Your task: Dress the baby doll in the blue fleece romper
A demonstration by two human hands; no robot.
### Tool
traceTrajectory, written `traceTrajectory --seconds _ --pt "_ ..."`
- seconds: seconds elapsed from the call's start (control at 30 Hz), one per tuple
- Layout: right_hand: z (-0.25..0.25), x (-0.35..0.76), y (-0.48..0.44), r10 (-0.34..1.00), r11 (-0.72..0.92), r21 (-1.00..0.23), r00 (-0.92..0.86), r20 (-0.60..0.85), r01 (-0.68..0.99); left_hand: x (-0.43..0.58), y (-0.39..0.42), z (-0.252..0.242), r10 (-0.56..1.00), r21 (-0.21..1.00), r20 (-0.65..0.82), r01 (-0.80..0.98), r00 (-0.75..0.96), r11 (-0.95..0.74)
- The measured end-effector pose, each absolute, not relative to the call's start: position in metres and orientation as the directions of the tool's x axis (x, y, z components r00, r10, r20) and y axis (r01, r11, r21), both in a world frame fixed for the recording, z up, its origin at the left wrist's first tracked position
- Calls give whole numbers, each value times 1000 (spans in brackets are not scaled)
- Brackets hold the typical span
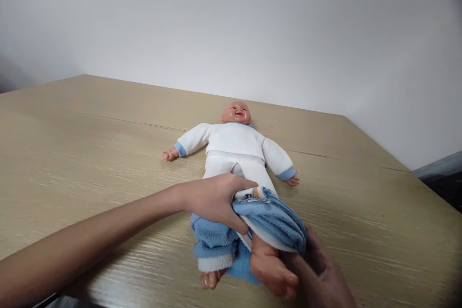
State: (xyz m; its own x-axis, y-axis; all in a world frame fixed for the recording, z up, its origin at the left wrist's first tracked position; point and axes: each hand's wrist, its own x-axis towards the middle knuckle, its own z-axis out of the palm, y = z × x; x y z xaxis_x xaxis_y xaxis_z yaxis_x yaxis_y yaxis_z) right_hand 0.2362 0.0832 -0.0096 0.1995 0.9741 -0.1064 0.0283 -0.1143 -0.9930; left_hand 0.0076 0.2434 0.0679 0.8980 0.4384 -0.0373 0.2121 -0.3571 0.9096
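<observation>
A baby doll [234, 147] in a white top and white trousers lies on its back on the wooden table [90, 154], head away from me. Blue fleece trousers [269, 221] are bunched around its lower legs, and its bare feet [270, 274] stick out toward me. My left hand [212, 199] is closed on the waistband of the blue trousers near the doll's knees. My right hand [321, 274] grips the same garment from below at the doll's right foot, its fingers partly hidden under the cloth.
A plain white wall [231, 33] stands just behind the table. The table's right edge runs diagonally at the far right, with a dark gap [443, 183] beyond it.
</observation>
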Motion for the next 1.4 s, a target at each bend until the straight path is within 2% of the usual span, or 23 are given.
traceTrajectory --seconds 0.1,0.23,0.3,0.37,0.47,0.57,0.63,0.73,0.83,0.93,1.03,1.27,1.4 --pt "8 256 97 965 -233 -972 125 -229 19 6 245 69 450 902 -19 209 893 -378" --pt "28 282 118 955 -250 -934 -92 -281 255 -3 243 67 433 786 149 159 889 -598" --pt "36 292 130 926 -179 -912 -251 -283 369 -14 239 67 440 730 175 183 881 -658" --pt "41 300 143 902 -69 -908 -362 -233 414 -28 234 69 487 699 162 249 858 -670" --pt "34 303 167 888 72 -943 -452 -88 326 -51 232 74 541 628 133 351 831 -694" --pt "17 295 188 901 146 -978 -427 69 151 -66 238 75 538 603 77 391 839 -695" --pt "7 288 195 920 141 -986 -380 99 85 -69 245 71 521 666 71 348 851 -660" --pt "-2 278 192 942 32 -998 -334 11 57 -68 255 54 531 820 135 206 836 -533" --pt "-3 271 180 945 -96 -994 -311 -104 41 -65 259 27 629 921 215 59 747 -385" --pt "-7 265 173 956 -130 -991 -267 -119 -22 -65 256 4 703 922 321 -41 635 -385" --pt "-14 257 178 969 -129 -988 -221 -107 -87 -63 253 -5 741 895 401 -58 538 -442" --pt "-18 246 200 982 -90 -987 -178 -66 -129 -51 249 4 835 985 175 -85 522 -153" --pt "-26 255 196 984 -126 -988 -135 -114 -90 -54 239 4 853 998 67 -34 517 -57"
